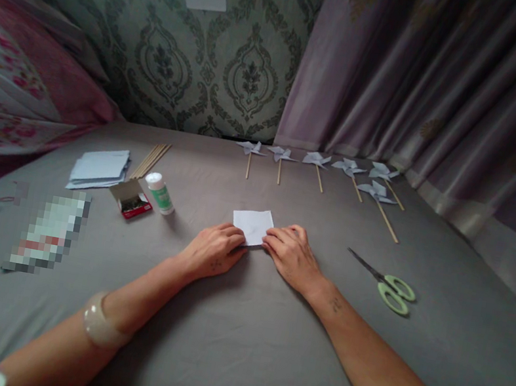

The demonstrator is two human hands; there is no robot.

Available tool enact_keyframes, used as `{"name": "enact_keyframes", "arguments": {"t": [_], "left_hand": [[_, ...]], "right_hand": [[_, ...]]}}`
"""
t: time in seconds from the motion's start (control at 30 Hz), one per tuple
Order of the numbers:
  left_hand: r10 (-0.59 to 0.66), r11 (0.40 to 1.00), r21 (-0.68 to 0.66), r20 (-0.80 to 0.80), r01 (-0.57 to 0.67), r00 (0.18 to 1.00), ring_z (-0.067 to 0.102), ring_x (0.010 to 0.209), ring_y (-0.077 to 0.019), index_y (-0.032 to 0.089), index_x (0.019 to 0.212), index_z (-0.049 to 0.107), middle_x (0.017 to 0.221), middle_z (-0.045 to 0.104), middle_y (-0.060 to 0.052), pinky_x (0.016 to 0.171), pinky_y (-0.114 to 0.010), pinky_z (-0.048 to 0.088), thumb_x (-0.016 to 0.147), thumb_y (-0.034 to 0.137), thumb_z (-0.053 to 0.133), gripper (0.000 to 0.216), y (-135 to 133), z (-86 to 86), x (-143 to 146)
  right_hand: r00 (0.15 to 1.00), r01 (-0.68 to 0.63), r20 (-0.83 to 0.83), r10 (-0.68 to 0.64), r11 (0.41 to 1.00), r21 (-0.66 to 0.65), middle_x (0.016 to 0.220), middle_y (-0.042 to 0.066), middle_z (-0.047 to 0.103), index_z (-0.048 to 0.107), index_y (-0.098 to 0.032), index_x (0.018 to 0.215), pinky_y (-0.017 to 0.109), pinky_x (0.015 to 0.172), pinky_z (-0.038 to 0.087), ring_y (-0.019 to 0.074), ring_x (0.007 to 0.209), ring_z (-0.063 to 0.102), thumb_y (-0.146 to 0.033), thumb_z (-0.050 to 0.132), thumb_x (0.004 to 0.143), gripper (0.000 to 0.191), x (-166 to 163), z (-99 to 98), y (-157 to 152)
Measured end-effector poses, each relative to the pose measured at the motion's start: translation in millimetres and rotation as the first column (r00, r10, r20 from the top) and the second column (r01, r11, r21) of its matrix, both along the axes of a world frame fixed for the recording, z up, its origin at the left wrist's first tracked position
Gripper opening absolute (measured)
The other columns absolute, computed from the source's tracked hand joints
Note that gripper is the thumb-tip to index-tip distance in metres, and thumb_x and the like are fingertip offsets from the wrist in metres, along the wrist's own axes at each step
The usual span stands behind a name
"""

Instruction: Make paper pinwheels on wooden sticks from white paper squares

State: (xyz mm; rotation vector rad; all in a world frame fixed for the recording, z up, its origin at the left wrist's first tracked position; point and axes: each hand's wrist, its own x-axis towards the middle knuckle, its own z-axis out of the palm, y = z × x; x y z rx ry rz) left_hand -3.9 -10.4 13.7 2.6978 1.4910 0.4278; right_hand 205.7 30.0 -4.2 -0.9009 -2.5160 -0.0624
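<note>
Both hands are down: left hand [212, 251] and right hand [291, 255], fingers bent, fingertips pressing the near edge of the white paper square [252, 224], mid grey sheet [230, 348]. Open cloth all round; scissors [390, 291] well right, glue bottle [161, 192] well left.

Both hands press on a small white paper square [253, 225] lying on the grey cloth [230, 348]: the left hand [212, 251] on its near left corner, the right hand [291, 255] on its near right edge. Right of the paper lie green scissors [388, 288]; left of it stand a glue bottle [160, 192] and a small red box [132, 199]. Beyond the paper lies a row of paper pinwheels [316, 163].
</note>
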Motion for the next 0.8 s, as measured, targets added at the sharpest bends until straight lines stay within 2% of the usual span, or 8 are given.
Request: {"name": "enact_keyframes", "arguments": {"t": [0.23, 0.37, 0.57, 0.63, 0.73, 0.8], "left_hand": [[0.024, 0.999, 0.048, -0.065, -0.021, 0.998, 0.062, 0.089, -0.0198, 0.017, 0.09, 0.066, 0.093, 0.069, -0.009, 0.08, -0.031, 0.049, 0.093, 0.022, 0.038, 0.029, 3.5, -5.4, 0.0], [0.042, 0.997, 0.066, -0.108, -0.035, 0.993, 0.062, 0.082, -0.0191, 0.018, 0.088, 0.064, 0.085, 0.069, -0.008, 0.074, -0.03, 0.049, 0.093, 0.021, 0.038, 0.027, 2.5, -2.5, 3.4], [0.022, 0.997, 0.078, -0.183, -0.007, 0.983, 0.061, 0.072, -0.0182, 0.016, 0.082, 0.062, 0.075, 0.067, -0.007, 0.068, -0.029, 0.048, 0.092, 0.018, 0.038, 0.026, -4.7, 1.9, 11.6], [0.026, 0.997, 0.081, -0.152, -0.014, 0.988, 0.062, 0.074, -0.0183, 0.017, 0.083, 0.062, 0.077, 0.068, -0.007, 0.07, -0.03, 0.049, 0.093, 0.021, 0.038, 0.026, -5.9, 0.9, 11.7], [0.049, 0.996, 0.082, -0.032, -0.046, 0.998, 0.063, 0.083, -0.0191, 0.017, 0.087, 0.064, 0.085, 0.069, -0.008, 0.077, -0.031, 0.05, 0.093, 0.031, 0.043, 0.026, -6.8, -0.8, 8.4], [0.043, 0.997, 0.063, 0.039, -0.045, 0.998, 0.062, 0.089, -0.0196, 0.016, 0.089, 0.065, 0.09, 0.069, -0.009, 0.082, -0.032, 0.05, 0.092, 0.032, 0.044, 0.026, -7.1, -0.8, 5.4]], "right_hand": [[0.999, 0.044, -0.013, -0.044, 0.999, 0.005, 0.11, 0.007, 0.066, 0.068, -0.02, 0.093, 0.038, 0.095, 0.03, 0.0206, 0.1, 0.057, -0.017, 0.047, 0.093, 0.021, -2.7, 0.0, 3.2], [0.996, 0.077, -0.041, -0.078, 0.997, -0.021, 0.103, 0.008, 0.066, 0.068, -0.02, 0.094, 0.037, 0.089, 0.033, 0.0213, 0.097, 0.055, -0.018, 0.051, 0.091, 0.018, -8.0, 5.9, -3.1], [0.999, 0.035, -0.027, -0.038, 0.995, -0.092, 0.09, 0.006, 0.064, 0.069, -0.02, 0.09, 0.034, 0.081, 0.035, 0.0198, 0.089, 0.054, -0.022, 0.056, 0.089, 0.014, -19.1, 11.8, -15.4], [0.999, 0.04, -0.018, -0.043, 0.991, -0.125, 0.088, 0.006, 0.065, 0.07, -0.019, 0.088, 0.033, 0.08, 0.035, 0.0196, 0.088, 0.055, -0.024, 0.056, 0.09, 0.015, -20.4, 11.5, -15.8], [0.998, 0.053, -0.023, -0.06, 0.976, -0.211, 0.09, 0.006, 0.067, 0.07, -0.018, 0.088, 0.032, 0.08, 0.035, 0.0191, 0.089, 0.056, -0.026, 0.057, 0.089, 0.015, -20.9, 11.6, -13.3], [0.997, 0.065, -0.026, -0.075, 0.958, -0.281, 0.091, 0.006, 0.068, 0.07, -0.018, 0.088, 0.031, 0.08, 0.036, 0.0188, 0.09, 0.058, -0.027, 0.057, 0.089, 0.015, -21.6, 12.7, -10.4]]}}
